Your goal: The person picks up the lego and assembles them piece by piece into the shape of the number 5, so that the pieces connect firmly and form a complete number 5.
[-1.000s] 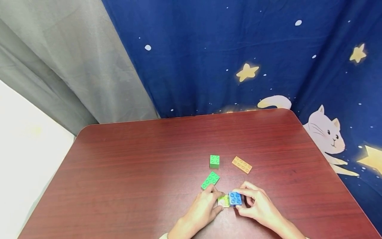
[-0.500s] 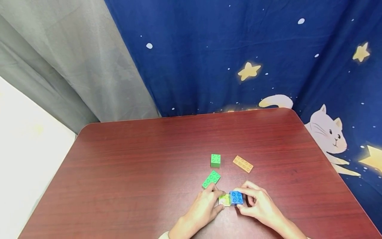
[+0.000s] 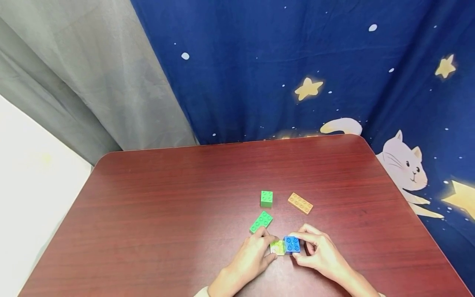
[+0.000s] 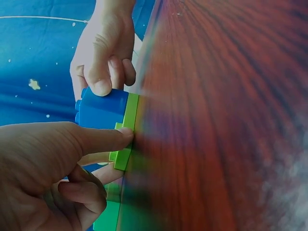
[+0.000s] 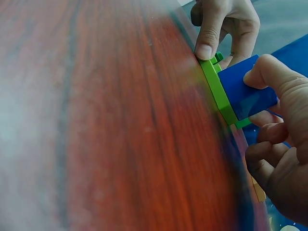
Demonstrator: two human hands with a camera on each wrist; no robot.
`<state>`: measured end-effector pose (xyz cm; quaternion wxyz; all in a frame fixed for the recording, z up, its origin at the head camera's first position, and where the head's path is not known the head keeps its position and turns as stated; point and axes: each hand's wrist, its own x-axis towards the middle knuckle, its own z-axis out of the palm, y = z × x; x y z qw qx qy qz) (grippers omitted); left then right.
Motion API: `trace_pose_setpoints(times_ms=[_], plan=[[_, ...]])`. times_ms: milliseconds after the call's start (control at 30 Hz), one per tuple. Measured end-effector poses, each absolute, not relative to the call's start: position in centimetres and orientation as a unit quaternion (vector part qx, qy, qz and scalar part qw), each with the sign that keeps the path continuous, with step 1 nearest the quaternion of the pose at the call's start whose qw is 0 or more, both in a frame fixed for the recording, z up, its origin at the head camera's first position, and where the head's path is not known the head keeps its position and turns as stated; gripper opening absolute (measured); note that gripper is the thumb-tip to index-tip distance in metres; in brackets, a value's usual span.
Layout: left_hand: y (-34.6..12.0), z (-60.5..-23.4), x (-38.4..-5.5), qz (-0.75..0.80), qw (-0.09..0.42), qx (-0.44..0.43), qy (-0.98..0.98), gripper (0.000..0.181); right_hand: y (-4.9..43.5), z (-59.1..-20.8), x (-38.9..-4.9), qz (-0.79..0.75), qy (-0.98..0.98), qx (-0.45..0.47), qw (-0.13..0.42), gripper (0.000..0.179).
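Note:
A flat lime-green toy brick [image 3: 277, 248] lies low on the table, its left end pinched between thumb and fingers of my left hand [image 3: 251, 258]. On its right half sits a taller square blue brick [image 3: 292, 244], studs up. My right hand [image 3: 321, 252] pinches that blue brick from the right, the thumb on its near side and a finger on the far side. In the left wrist view the blue brick [image 4: 103, 109] stands flush against the top of the lime-green brick [image 4: 126, 131]. The right wrist view shows the right thumb [image 5: 260, 74] pressed on the blue face.
Just beyond my left fingers lies a flat green brick [image 3: 261, 222], set diagonally. Farther back stand a small square green brick [image 3: 266, 199] and, to its right, a flat orange-tan brick [image 3: 300, 203]. The dark red table [image 3: 167, 214] ends at a curtain [image 3: 237, 74].
Both hands keep their hold and the bricks stay together in the same place. The head view shifts only slightly.

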<state>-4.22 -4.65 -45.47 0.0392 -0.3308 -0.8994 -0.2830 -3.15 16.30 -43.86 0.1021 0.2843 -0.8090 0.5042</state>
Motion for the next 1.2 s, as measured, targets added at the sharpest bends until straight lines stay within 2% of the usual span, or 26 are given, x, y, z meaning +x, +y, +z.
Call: trace_pose_setpoints(times_ms=[233, 367, 467, 600, 700, 967, 1200], plan=[[-4.6, -45.0, -3.7, -0.239, 0.034, -0.322, -0.915, 0.035, 16.2, -44.0, -3.1, 0.505, -0.809, 0.283, 0.106, 0.045], [-4.9, -44.6, -3.3, -0.221, 0.024, -0.313, -0.923, 0.047, 16.0, -44.1, -3.0, 0.506, -0.807, 0.283, 0.109, 0.046], [-5.6, -44.3, -3.4, -0.235, 0.043, -0.295, -0.925, 0.054, 16.1, -44.1, -3.1, 0.509, -0.805, 0.285, 0.11, 0.046], [-6.7, -44.1, -3.9, -0.252, 0.088, -0.255, -0.93, 0.051, 16.2, -44.1, -3.1, 0.507, -0.804, 0.288, 0.117, 0.048], [-7.4, -44.1, -4.4, -0.259, 0.097, -0.229, -0.934, 0.051, 16.2, -44.1, -3.2, 0.506, -0.803, 0.291, 0.12, 0.048], [-7.4, -44.5, -5.2, -0.259, 0.1, -0.193, -0.941, 0.052, 16.3, -43.8, -3.2, 0.499, -0.807, 0.292, 0.118, 0.046], [-7.0, -44.7, -5.5, -0.257, 0.083, -0.172, -0.947, 0.048, 16.3, -43.8, -3.2, 0.499, -0.808, 0.291, 0.117, 0.045]])
